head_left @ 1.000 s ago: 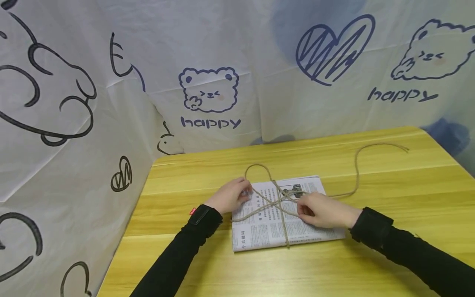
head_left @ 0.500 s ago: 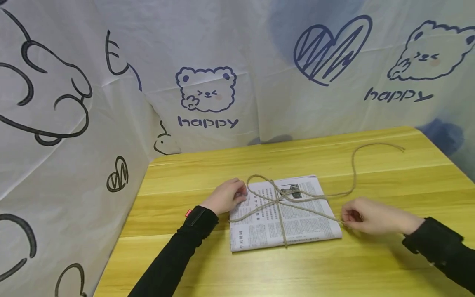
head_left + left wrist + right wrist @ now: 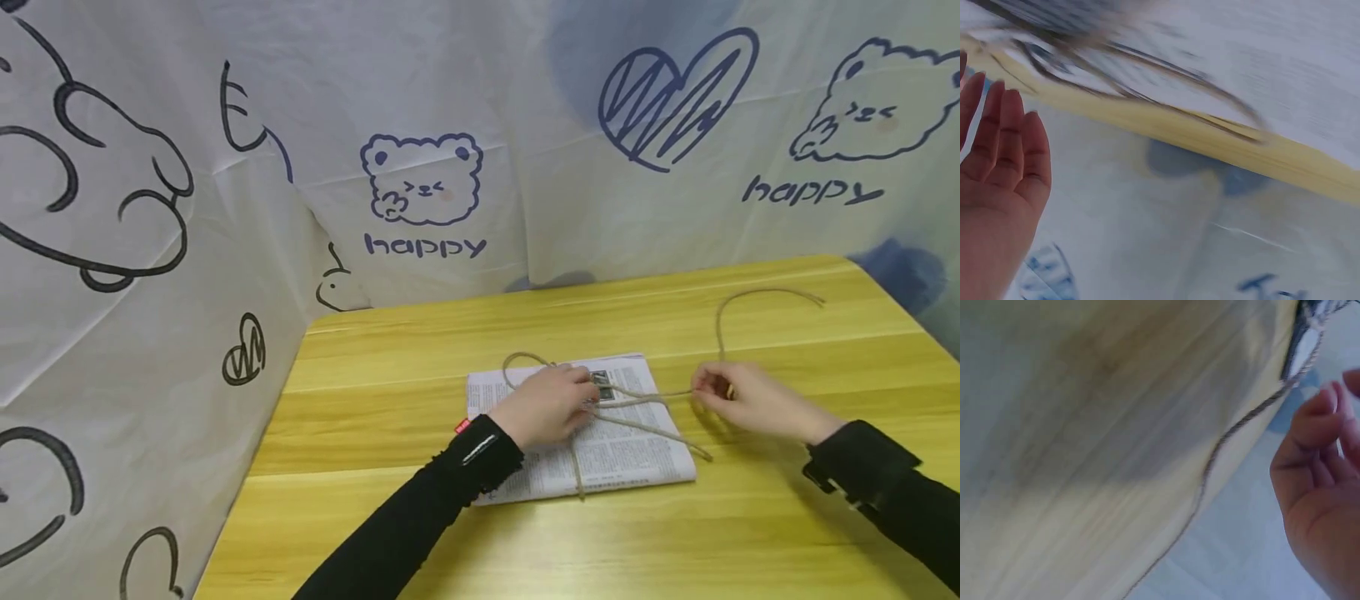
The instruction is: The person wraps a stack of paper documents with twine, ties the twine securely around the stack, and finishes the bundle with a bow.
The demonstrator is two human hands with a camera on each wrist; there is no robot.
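Note:
A folded newspaper bundle (image 3: 630,458) lies on the table with twine (image 3: 577,475) crossed over its top. My left hand (image 3: 547,404) is over the middle of the bundle and hides the crossing. Its fingers look fairly straight in the left wrist view, with nothing in the palm. At the bundle's right side, the fingertips of my right hand (image 3: 738,400) overlap a long twine strand (image 3: 1210,456). In the right wrist view those fingers bend loosely, thumb apart, and the strand passes beside them. A shorter twine end (image 3: 705,454) lies past the bundle's right edge.
The yellow wood-grain table (image 3: 375,467) extends around the bundle. A twine loop (image 3: 517,358) sticks out at the bundle's back left, and the long strand's tail curves toward the back right. Behind the table hangs a pale printed cloth (image 3: 442,83).
My right hand drew a twine end rightward off the bundle, let it go and moved back to the longer strand. My left hand moved right, from the bundle's left edge to its middle.

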